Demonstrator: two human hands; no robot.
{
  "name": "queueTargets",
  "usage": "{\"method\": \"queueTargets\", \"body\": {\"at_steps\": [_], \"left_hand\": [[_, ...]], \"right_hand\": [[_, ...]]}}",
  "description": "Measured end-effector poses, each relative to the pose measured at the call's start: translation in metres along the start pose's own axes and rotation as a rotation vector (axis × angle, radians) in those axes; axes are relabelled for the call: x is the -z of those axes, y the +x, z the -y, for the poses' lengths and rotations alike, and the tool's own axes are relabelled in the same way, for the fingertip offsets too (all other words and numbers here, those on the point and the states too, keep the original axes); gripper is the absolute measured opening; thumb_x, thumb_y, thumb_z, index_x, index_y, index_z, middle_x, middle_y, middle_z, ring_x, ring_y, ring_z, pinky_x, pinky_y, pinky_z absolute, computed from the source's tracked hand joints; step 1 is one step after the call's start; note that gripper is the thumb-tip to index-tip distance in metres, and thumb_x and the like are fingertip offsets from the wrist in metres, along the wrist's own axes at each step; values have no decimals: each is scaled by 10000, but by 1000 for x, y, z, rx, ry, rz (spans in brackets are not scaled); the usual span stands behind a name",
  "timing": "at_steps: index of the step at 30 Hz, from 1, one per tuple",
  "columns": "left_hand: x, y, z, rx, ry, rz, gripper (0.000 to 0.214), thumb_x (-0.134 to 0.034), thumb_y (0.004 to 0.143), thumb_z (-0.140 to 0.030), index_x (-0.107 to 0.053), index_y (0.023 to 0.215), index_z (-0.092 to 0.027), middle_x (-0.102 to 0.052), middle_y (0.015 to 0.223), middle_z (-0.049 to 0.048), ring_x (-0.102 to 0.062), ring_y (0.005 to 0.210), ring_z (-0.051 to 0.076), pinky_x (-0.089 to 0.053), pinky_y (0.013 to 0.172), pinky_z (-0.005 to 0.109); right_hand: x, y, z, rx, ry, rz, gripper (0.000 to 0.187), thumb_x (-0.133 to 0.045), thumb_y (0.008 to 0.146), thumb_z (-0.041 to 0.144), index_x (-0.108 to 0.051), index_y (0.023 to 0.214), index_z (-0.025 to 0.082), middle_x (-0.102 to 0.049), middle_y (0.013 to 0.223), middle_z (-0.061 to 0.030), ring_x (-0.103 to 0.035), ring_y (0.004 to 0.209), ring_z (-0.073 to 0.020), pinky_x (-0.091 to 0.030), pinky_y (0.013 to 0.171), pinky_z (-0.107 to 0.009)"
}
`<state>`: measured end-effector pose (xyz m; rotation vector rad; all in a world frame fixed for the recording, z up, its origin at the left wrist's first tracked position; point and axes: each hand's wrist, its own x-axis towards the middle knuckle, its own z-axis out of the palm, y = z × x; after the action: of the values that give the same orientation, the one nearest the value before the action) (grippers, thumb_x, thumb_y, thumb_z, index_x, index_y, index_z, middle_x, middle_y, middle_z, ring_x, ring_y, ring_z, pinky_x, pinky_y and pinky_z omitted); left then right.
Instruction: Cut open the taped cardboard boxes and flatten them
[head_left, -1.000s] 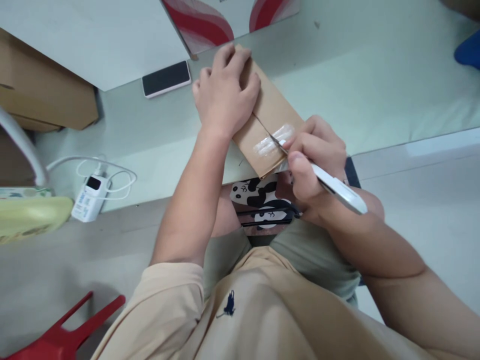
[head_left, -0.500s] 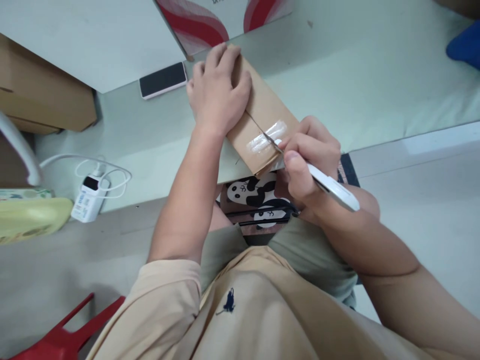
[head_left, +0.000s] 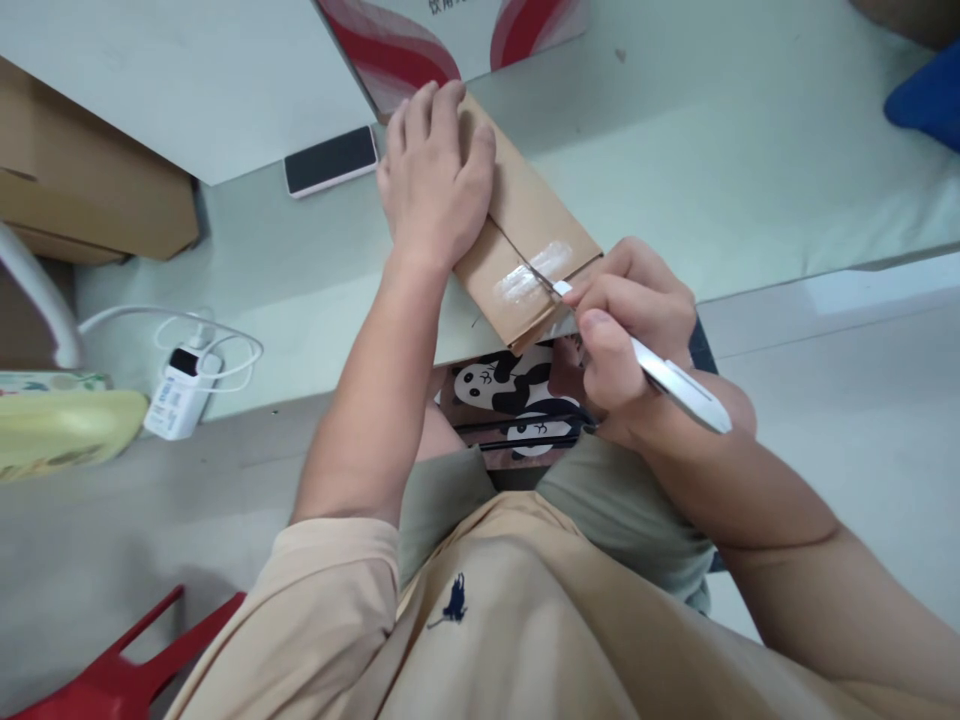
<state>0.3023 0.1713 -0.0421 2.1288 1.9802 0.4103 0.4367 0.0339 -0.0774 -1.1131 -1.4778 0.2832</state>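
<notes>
A brown cardboard box lies at a slant on the pale green tabletop, its near end by the table's edge. Clear tape crosses the seam of its lid. My left hand rests flat on the far left part of the box, fingers stretched out over it. In my right hand is a white utility knife, gripped like a pen. Its blade points along the seam at the tape; how deep the tip sits I cannot tell.
A dark-faced phone-like device lies left of the box. Behind stands a white and red carton. A white power bank with a looped cable sits near the left edge. A red stool is at lower left, a blue object far right.
My right hand has drawn the knife slightly toward me and to the right along the seam. My left hand stays on the box, its fingers shifted a little.
</notes>
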Motion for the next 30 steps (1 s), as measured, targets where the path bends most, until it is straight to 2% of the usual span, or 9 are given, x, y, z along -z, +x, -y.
{"method": "queueTargets", "body": {"at_steps": [5, 8, 11, 16, 20, 23, 27, 30], "left_hand": [[1, -1, -2, -16, 22, 1, 450, -265, 1043, -508, -354, 1479, -442, -391, 1577, -163, -227, 1463, 173, -276, 1166, 453], [2, -1, -1, -17, 54, 20, 442, -218, 1041, -562, -323, 1463, -482, -448, 1502, -168, -205, 1432, 144, -297, 1156, 443], [1, 1, 1, -30, 31, 0, 445, -207, 1032, -559, -347, 1447, -483, -507, 1432, -127, -225, 1435, 150, -304, 1154, 461], [-1, 3, 5, -88, -56, -32, 487, -265, 992, -571, -452, 1430, -468, -529, 1454, -66, -307, 1442, 242, -326, 1145, 512], [4, -1, 3, -46, -23, -8, 436, -240, 1033, -589, -391, 1430, -492, -545, 1419, -97, -285, 1441, 170, -313, 1158, 479], [3, 2, 6, -54, -105, 6, 377, -347, 1032, -552, -424, 1396, -496, -539, 1449, -111, -295, 1456, 166, -268, 1203, 471], [-13, 16, 17, -76, -456, -118, 325, -596, 907, -443, -657, 1221, -381, -571, 1467, 23, -358, 1446, 375, -162, 1235, 583], [-22, 25, 23, -101, -680, -185, 262, -751, 807, -401, -720, 1065, -362, -638, 1345, 58, -383, 1408, 427, -114, 1249, 614]], "right_hand": [[2, 2, -1, 36, 32, -19, 427, -461, 952, 461, -442, 585, 243, -498, 671, -35, -491, 587, -170, -412, 536, -371], [1, 5, -2, 15, 59, 11, 338, -474, 922, 353, -460, 603, 240, -515, 693, -33, -517, 622, -168, -439, 572, -360], [-4, 5, -5, -9, 113, 5, 267, -483, 871, 274, -466, 607, 236, -510, 698, -25, -516, 649, -165, -451, 599, -350], [-10, 2, -7, -43, 138, -18, 322, -483, 925, 322, -444, 616, 244, -484, 699, -29, -516, 681, -193, -451, 622, -368], [-1, 0, -1, -79, 122, -6, 334, -455, 970, 307, -452, 643, 239, -477, 713, -33, -548, 748, -205, -463, 675, -382], [3, -1, 1, -54, 88, -45, 368, -444, 985, 345, -453, 634, 235, -480, 705, -35, -537, 726, -198, -468, 659, -386], [4, -3, -1, -25, 201, -90, 335, -499, 933, 313, -489, 613, 215, -532, 720, -18, -536, 643, -145, -459, 610, -350], [11, -4, 2, -18, 297, -172, 354, -514, 917, 320, -476, 581, 216, -514, 693, -11, -553, 643, -144, -440, 594, -345]]}}
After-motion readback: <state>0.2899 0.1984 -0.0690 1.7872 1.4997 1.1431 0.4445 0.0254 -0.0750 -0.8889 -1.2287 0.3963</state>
